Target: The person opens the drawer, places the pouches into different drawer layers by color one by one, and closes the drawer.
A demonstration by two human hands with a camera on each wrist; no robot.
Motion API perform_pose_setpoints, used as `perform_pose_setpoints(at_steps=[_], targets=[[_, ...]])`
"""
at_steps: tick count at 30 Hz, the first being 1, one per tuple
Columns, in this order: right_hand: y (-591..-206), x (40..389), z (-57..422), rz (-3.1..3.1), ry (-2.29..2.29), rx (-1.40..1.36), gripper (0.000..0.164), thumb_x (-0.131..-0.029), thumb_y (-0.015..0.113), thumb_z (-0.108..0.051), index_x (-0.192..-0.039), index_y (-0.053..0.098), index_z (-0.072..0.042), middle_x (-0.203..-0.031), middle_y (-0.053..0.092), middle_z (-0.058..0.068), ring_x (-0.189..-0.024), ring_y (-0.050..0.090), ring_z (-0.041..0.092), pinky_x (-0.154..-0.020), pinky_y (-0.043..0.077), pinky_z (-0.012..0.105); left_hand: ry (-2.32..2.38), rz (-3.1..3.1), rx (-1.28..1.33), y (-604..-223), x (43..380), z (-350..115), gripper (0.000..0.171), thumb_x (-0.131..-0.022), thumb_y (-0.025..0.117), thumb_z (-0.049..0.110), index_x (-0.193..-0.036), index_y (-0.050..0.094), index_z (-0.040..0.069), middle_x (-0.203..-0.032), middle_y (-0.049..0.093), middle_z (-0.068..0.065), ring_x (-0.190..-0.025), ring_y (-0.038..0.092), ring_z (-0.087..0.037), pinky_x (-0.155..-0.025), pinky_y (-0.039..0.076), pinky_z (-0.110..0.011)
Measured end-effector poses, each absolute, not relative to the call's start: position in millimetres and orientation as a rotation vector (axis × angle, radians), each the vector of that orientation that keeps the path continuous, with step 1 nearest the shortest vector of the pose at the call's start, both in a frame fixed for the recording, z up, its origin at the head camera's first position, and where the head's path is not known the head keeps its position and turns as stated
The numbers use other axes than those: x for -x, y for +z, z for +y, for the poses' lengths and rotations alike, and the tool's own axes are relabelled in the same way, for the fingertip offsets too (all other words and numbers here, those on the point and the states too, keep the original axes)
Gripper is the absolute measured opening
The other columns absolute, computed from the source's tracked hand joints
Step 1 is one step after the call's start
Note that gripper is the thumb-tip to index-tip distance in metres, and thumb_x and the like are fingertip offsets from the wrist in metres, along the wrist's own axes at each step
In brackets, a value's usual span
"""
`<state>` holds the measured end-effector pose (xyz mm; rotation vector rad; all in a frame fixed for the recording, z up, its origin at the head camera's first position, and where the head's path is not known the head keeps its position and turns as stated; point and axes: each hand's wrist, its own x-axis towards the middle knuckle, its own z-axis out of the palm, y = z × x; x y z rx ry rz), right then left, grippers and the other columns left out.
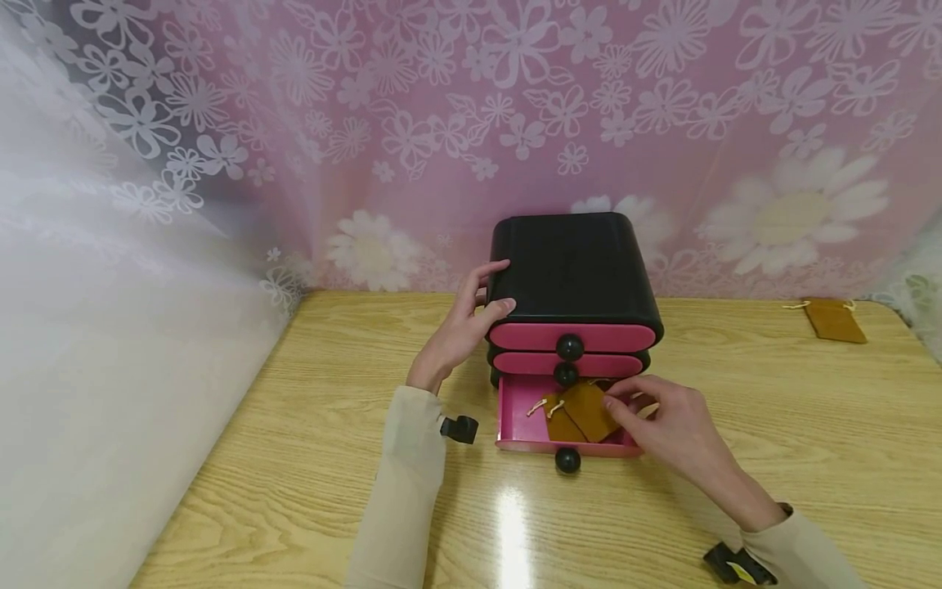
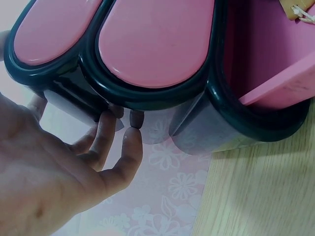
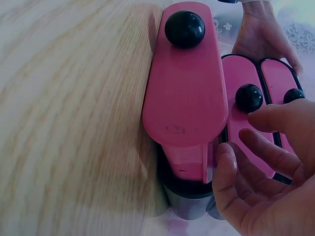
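A small black drawer unit (image 1: 567, 266) with pink drawer fronts stands on the table. Its bottom drawer (image 1: 521, 402) is pulled out, and the two above are closed. Brown drawstring pouches lie overlapping inside: one upper pouch (image 1: 589, 409) partly covers another pouch (image 1: 561, 427). My left hand (image 1: 459, 327) rests against the unit's left side, thumb at the top front corner. Over the right end of the open drawer is my right hand (image 1: 673, 421), fingertips right at the upper pouch's edge. In the right wrist view its fingers (image 3: 268, 147) are loosely bent with nothing visible between them.
Another brown pouch (image 1: 835, 320) lies at the table's back right. Round black knobs stick out from the drawer fronts, the lowest knob (image 1: 567, 460) reaching toward me. A flowered curtain (image 1: 471, 147) hangs behind the wooden table (image 1: 331, 483); white sheeting (image 1: 110, 368) stands at the left.
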<state>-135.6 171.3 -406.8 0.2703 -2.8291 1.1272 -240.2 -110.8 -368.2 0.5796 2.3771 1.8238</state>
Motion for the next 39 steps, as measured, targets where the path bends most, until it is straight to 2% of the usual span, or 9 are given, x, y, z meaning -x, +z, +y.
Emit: perform_pose_setpoints(at_steps=[12,17,23,30,32,37,39], targets=[[-409,135,180,-2.786,1.143,-0.287,0.011,-0.094,0.075,-0.03,-0.1,0.077,-0.022,-0.095,0.077,-0.003,-0.079,0.068,0.011,-0.063,0.052,0.022,1.825,2.384,-0.583,-371,242,-112,0.055,-0.102,0.055,0.03,-0.153,0.037,0.039,-0.149,0.038,-0.007,-0.128,0.051,-0.028,-0.102,0.051,-0.048],[-408,134,184,-2.76,1.144,-0.302,0.015,-0.093,0.076,-0.031,-0.103,0.076,-0.021,-0.097,0.077,-0.003,-0.081,0.067,0.003,-0.066,0.055,0.021,1.827,2.384,-0.589,-371,242,-112,0.055,-0.101,0.055,0.03,-0.153,0.037,0.039,-0.149,0.038,-0.007,-0.127,0.052,-0.028,-0.102,0.051,-0.048],[-408,131,193,-2.682,1.094,-0.323,0.021,-0.09,0.079,-0.026,-0.108,0.076,-0.016,-0.099,0.077,0.002,-0.082,0.063,-0.004,-0.062,0.053,0.019,1.815,2.392,-0.588,-370,241,-112,0.055,-0.101,0.055,0.03,-0.153,0.036,0.038,-0.149,0.038,-0.007,-0.127,0.051,-0.028,-0.102,0.051,-0.047],[-410,130,205,-2.612,0.976,-0.358,0.029,-0.085,0.083,-0.021,-0.112,0.076,-0.013,-0.103,0.077,0.008,-0.086,0.066,0.012,-0.063,0.054,0.019,1.811,2.382,-0.588,-370,241,-112,0.055,-0.103,0.054,0.03,-0.154,0.036,0.039,-0.151,0.037,-0.006,-0.126,0.051,-0.028,-0.103,0.05,-0.048],[-410,131,209,-2.596,0.923,-0.372,0.03,-0.084,0.084,-0.021,-0.112,0.076,-0.014,-0.102,0.076,0.008,-0.085,0.065,0.011,-0.063,0.053,0.018,1.808,2.384,-0.585,-370,240,-112,0.055,-0.103,0.054,0.03,-0.154,0.036,0.039,-0.151,0.037,-0.006,-0.127,0.051,-0.027,-0.103,0.05,-0.048],[-410,133,222,-2.547,0.813,-0.401,0.032,-0.081,0.085,-0.019,-0.112,0.076,-0.016,-0.101,0.076,0.006,-0.088,0.054,-0.009,-0.066,0.048,0.011,1.806,2.387,-0.584,-369,240,-112,0.055,-0.103,0.055,0.03,-0.153,0.036,0.039,-0.152,0.036,-0.006,-0.128,0.05,-0.028,-0.105,0.049,-0.049],[-410,133,227,-2.537,0.793,-0.406,0.033,-0.081,0.085,-0.02,-0.112,0.076,-0.016,-0.102,0.076,0.006,-0.09,0.051,-0.012,-0.067,0.046,0.009,1.806,2.388,-0.585,-369,240,-112,0.055,-0.103,0.054,0.03,-0.154,0.036,0.039,-0.152,0.036,-0.006,-0.128,0.05,-0.028,-0.105,0.049,-0.049]])
